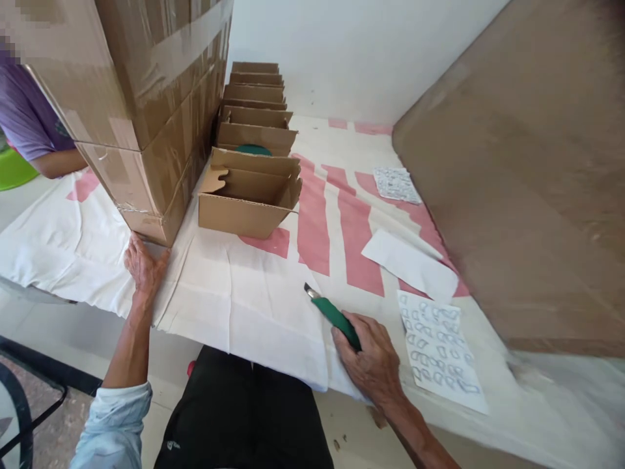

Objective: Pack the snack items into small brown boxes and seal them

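My right hand (372, 357) is closed around a green utility knife (336, 320) low over the front of the cloth-covered table, its blade pointing up and to the left. At the left, my left hand (145, 266) rests against the bottom corner of a tall stack of taped cardboard boxes (166, 146), fingers stretched out and holding nothing. Between the hands, farther back, stands an open small cardboard box (239, 216). Behind it runs a row of similar open boxes (256, 117), with a dark green round item (254, 150) showing in one.
On the right lie a paper sheet with drawn shapes (439, 345), a folded white paper (410, 264) and a patterned grey pad (396, 184). A large brown board (527, 182) leans along the right side. Another person's purple sleeve (29, 117) shows behind the stack.
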The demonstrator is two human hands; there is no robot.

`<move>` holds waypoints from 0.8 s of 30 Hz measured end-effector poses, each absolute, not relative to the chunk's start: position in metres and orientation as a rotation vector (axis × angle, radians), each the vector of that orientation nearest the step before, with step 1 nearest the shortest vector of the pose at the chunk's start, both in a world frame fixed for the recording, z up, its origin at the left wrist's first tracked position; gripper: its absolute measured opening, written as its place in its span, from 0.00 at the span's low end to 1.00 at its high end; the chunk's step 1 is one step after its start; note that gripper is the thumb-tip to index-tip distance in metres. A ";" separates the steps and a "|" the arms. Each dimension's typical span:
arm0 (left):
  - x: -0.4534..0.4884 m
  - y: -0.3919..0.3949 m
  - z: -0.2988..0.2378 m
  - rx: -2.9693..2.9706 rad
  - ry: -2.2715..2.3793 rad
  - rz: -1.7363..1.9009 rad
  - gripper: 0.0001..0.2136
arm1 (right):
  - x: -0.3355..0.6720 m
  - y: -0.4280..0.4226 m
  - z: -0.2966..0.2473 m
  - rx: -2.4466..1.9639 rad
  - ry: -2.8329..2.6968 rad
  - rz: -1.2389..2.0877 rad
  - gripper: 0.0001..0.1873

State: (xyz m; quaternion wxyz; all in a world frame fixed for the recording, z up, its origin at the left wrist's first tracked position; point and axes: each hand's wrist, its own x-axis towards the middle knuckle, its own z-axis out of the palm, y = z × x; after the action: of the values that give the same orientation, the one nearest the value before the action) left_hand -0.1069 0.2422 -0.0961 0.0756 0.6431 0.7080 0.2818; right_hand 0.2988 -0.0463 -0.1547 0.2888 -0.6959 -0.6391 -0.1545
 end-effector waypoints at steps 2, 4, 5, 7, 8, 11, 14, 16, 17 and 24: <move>-0.109 0.245 -0.098 1.939 2.109 0.860 0.49 | 0.298 -0.046 -0.154 -1.873 -1.701 -0.407 0.17; -0.110 0.248 -0.098 1.945 2.108 0.864 0.50 | 0.298 -0.045 -0.154 -1.887 -1.697 -0.393 0.17; -0.110 0.250 -0.098 1.945 2.108 0.864 0.50 | 0.298 -0.045 -0.154 -1.895 -1.693 -0.387 0.17; -0.111 0.252 -0.097 1.947 2.100 0.857 0.51 | 0.298 -0.044 -0.154 -1.914 -1.678 -0.380 0.17; -0.111 0.252 -0.096 1.950 2.091 0.851 0.51 | 0.298 -0.044 -0.154 -1.923 -1.670 -0.378 0.17; -0.112 0.252 -0.092 1.958 2.068 0.847 0.51 | 0.297 -0.043 -0.155 -1.928 -1.648 -0.365 0.17; -0.110 0.253 -0.089 1.954 2.071 0.862 0.49 | 0.298 -0.042 -0.156 -1.916 -1.630 -0.331 0.18; -0.108 0.252 -0.084 1.942 2.086 0.857 0.48 | 0.298 -0.040 -0.156 -1.916 -1.619 -0.302 0.18; -0.106 0.251 -0.082 1.935 2.093 0.850 0.47 | 0.298 -0.040 -0.156 -1.920 -1.612 -0.285 0.18; -0.099 0.218 -0.056 2.125 2.058 0.671 0.33 | 0.297 -0.029 -0.149 -1.969 -1.571 -0.139 0.21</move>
State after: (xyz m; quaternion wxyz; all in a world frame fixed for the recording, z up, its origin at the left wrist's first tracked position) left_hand -0.0992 0.2184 -0.0560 0.0541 0.6996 0.6774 0.2208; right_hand 0.2972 -0.0286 -0.1490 0.3044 -0.7433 -0.5933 -0.0526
